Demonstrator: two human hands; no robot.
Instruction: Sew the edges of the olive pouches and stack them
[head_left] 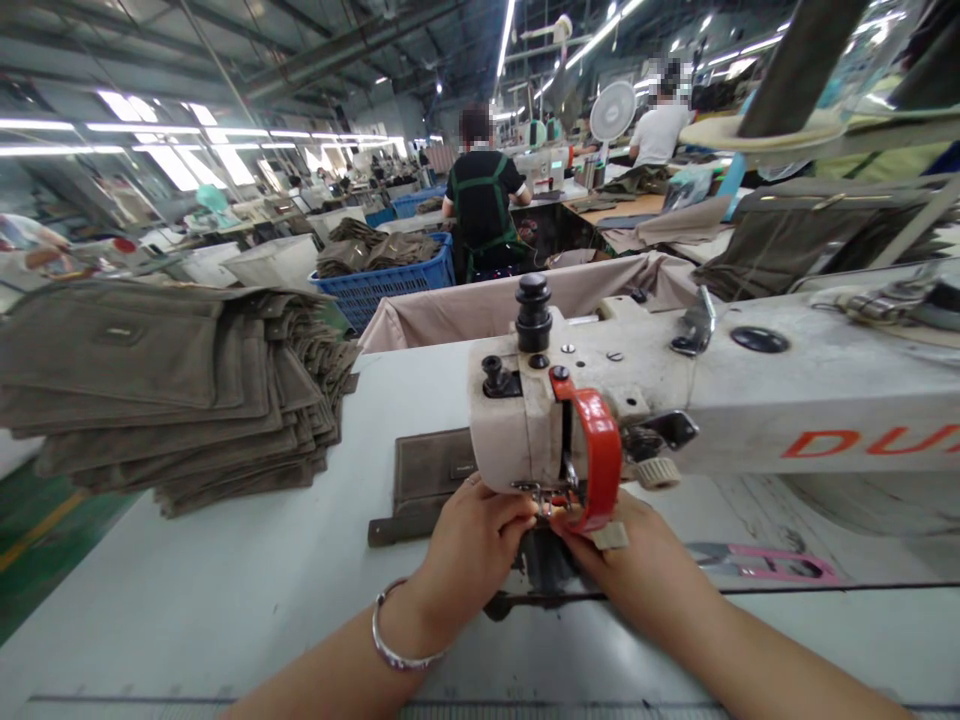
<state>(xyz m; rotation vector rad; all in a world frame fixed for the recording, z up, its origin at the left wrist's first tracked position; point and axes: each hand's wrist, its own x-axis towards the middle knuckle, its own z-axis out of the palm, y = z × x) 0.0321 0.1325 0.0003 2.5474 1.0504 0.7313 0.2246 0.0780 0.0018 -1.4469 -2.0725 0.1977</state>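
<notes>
My left hand (480, 540), with a bracelet (390, 630) on its wrist, is closed in a pinch just below the needle area of a white sewing machine (510, 430). From the other side my right hand (630, 560) reaches in, its fingertips also pinched close to the left ones and partly behind the red guard (600, 455). What lies between the fingertips is too small to make out. A flat olive-brown fabric piece (427, 475) with a small label and a strap-like end lies left of the machine head, partly hidden by it and my left hand.
A tall stack of olive-brown fabric pieces (172, 380) stands on the left of the white table (315, 590). Pink-handled thread snips (780, 565) lie under the machine arm. Beyond are a beige cloth-lined trough (450, 305), a blue crate (390, 290) and a person (484, 200) facing away.
</notes>
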